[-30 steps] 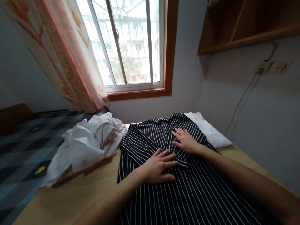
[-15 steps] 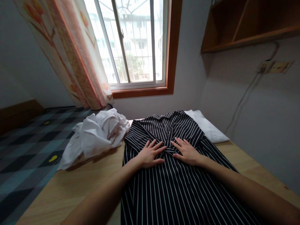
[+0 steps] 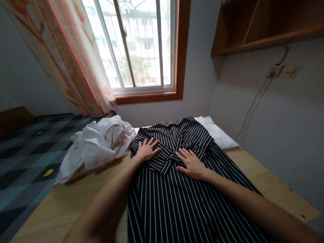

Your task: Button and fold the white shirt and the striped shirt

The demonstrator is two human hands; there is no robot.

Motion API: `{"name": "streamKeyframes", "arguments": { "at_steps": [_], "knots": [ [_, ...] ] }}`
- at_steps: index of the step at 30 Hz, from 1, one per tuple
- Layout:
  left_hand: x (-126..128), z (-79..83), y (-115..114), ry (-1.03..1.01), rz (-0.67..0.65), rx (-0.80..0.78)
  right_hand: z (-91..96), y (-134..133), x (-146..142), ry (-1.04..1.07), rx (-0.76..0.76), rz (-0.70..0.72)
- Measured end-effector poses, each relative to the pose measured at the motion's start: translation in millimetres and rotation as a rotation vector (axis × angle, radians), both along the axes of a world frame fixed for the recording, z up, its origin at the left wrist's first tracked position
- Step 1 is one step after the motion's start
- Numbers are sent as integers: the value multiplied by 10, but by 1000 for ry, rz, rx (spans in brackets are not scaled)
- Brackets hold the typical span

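A black shirt with white stripes (image 3: pixel 174 202) lies spread on the wooden table, its collar toward the window and its sleeves folded inward across the chest. My left hand (image 3: pixel 146 151) rests flat on the folded sleeve at the left, fingers spread. Lower and to the right, my right hand (image 3: pixel 191 163) lies on the middle of the shirt near the cuffs, its fingers stretched out. Neither hand grips the cloth. The shirt's lower end runs out of view at the bottom.
A crumpled white cloth (image 3: pixel 98 145) sits at the table's left edge. Folded white fabric (image 3: pixel 217 133) lies behind the shirt at right. The wooden table (image 3: pixel 60 209) adjoins a checked bed (image 3: pixel 22 172). A shelf (image 3: pixel 268 40) and a socket with a cord (image 3: pixel 274 71) are on the right wall.
My left hand has moved up and left from the middle of the shirt onto the left sleeve, uncovering a cuff. My right hand stays near the middle. The view has shifted slightly right.
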State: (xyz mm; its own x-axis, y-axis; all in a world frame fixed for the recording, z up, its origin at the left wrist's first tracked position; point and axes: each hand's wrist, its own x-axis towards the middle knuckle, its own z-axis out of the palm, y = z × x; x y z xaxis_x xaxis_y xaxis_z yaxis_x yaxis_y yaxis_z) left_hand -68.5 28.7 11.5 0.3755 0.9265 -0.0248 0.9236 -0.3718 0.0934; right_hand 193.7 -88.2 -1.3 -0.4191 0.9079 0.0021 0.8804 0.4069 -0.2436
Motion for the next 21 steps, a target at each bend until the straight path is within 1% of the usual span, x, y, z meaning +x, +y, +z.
{"name": "streamKeyframes", "arguments": {
  "at_steps": [3, 4, 6, 8, 10, 12, 14, 16, 17, 19, 21],
  "knots": [
    [-35, 27, -30, -145, -56, 36, 66, -50, -38, 5, 35, -7],
    [-61, 39, -47, -201, -71, 70, 100, -88, -72, 8, 58, 14],
    [-137, 52, -102, -246, -76, 145, 171, -187, -171, 20, 104, 117],
    [-238, 48, -185, -172, -94, 156, 219, -290, -288, 34, 108, 268],
    [-356, 32, -282, -67, -142, 87, 229, -365, -390, 42, 49, 377],
    [-472, 19, -366, -11, -190, 8, 212, -408, -456, 44, -26, 417],
    [-567, 20, -423, -7, -208, -8, 203, -458, -489, 47, -70, 399],
    [-625, 33, -460, -30, -184, 50, 230, -571, -514, 60, -82, 362],
    [-640, 40, -477, -49, -153, 101, 257, -662, -533, 69, -89, 376],
    [-645, 50, -518, -83, -74, 206, 316, -905, -594, 100, -97, 481],
    [-634, 56, -572, -105, -3, 285, 340, -1182, -698, 131, -70, 639]
  ]
}}
